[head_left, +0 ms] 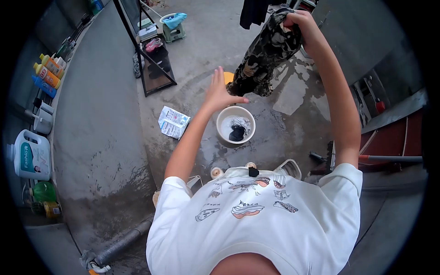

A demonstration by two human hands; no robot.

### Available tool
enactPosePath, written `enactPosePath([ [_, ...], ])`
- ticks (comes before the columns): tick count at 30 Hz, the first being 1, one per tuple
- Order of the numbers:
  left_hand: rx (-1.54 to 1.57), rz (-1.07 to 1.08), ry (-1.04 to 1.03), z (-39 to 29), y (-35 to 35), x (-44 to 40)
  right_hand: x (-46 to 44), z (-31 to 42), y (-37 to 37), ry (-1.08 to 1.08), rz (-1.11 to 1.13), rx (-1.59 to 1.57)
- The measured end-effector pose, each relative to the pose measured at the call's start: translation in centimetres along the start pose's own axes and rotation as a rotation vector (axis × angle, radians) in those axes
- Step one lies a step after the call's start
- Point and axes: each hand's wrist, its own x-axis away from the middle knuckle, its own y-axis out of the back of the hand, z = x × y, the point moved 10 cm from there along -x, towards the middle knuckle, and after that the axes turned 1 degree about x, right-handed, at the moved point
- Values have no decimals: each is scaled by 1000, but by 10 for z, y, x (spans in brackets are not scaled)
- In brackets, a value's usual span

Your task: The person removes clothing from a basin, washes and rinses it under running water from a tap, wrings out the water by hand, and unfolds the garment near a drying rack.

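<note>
My right hand (298, 25) grips a dark camouflage-patterned garment (266, 55) by its upper end, raised at the upper right. The cloth hangs down at a slant over the wet floor. My left hand (222, 91) is held out beside the garment's lower end, fingers stretched and thumb apart, with nothing in it; whether it touches the cloth I cannot tell. Below my left hand stands a round cream basin (221, 137) on the floor. In it lie a black cloth (237, 133) and a grey-white striped cloth (244, 123) in whitish water.
A white printed bag (173, 122) lies left of the basin. A black-framed mirror (158, 68) and a green stool (174, 33) stand farther back. Along the left ledge are several bottles and a white detergent jug (32, 156). A yellow round object (228, 78) shows behind the garment.
</note>
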Motion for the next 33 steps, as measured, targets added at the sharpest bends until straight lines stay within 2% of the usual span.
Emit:
enactPosePath([
  [1, -122, -2, 54, -6, 5, -13, 4, 19, -3, 49, -95, 23],
  [2, -244, -5, 111, -10, 11, -22, -14, 19, -6, 40, 54, -62],
  [4, -256, -57, 102, -17, 19, -37, -22, 46, -13, 150, 68, -20],
  [6, -267, -109, 96, -18, 18, -51, -29, 63, -34, 147, 77, -44],
  [7, -175, -152, 2, -22, 9, -57, -25, 71, -51, 102, 126, -138],
  [8, -82, -191, -92, -30, 1, -59, -26, 85, -70, 222, 221, -185],
  [9, -11, -198, -160, -47, -2, -53, -26, 96, -85, 317, 254, -65],
  [10, -20, -194, -160, -44, -16, -58, -18, 112, -106, 472, 370, -53],
  [11, 339, -212, -159, -32, -28, -65, -24, 97, -110, 297, 307, -18],
  [12, 700, -223, -153, -32, -32, -66, -16, 100, -113, 257, 266, 40],
  [13, 921, -364, -59, -23, -33, -64, -12, 100, -113, 291, 288, 85],
  [14, 1061, -392, 59, -24, -32, -55, -10, 100, -112, 325, 309, 133],
  [15, 1359, -378, 104, -3, -45, -69, -6, 94, -102, 293, 312, 209],
  [16, 1656, -356, 156, 17, -57, -82, -5, 78, -88, 243, 340, 79],
  [17, 1756, -302, 29, -9, -33, -79, -2, 57, -71, 196, 367, -53],
  [18, 1797, -273, -71, -16, -18, -79, 15, 50, -32, 271, 149, 101],
  [19, 1838, -238, -171, -23, -2, -78, 24, 20, -12, 186, 230, -85],
  [20, 1730, -146, -347, -43, 19, -76, 41, -20, 16, 43, 147, -143],
  [21, 1593, -55, -478, -54, 28, -83, 58, -50, 35, 72, 132, -111],
  [22, 1453, 21, -604, -67, 31, -87, 74, -104, 49, -42, 80, -160],
  [23, 1846, 235, -630, -91, 26, -82, 93, -148, 49, -171, 76, -107],
  [24, 1685, 322, -537, -143, 33, -66, 109, -193, 38, -218, 216, -73],
  [26, 1575, -114, -185, -97, 13, -99, 129, -214, 42, -292, 228, 299],
  [27, 1244, -229, -140, -106, 9, -101, 130, -209, 51, -251, 128, 129],
  [28, 1180, -151, -125, -108, -10, -109, 128, -206, 62, -213, 32, -39],
  [30, 1035, -19, -119, -138, -36, -107, 114, -213, 68, -19, 73, -115],
  [31, 834, 16, -135, -162, -44, -103, 107, -208, 61, 5, 117, -234],
  [32, 588, 49, -329, -198, -47, -96, 97, -206, 53, 82, 166, -387],
  [33, 401, 154, -441, -227, -57, -92, 99, -219, 46, -75, 275, -559],
])
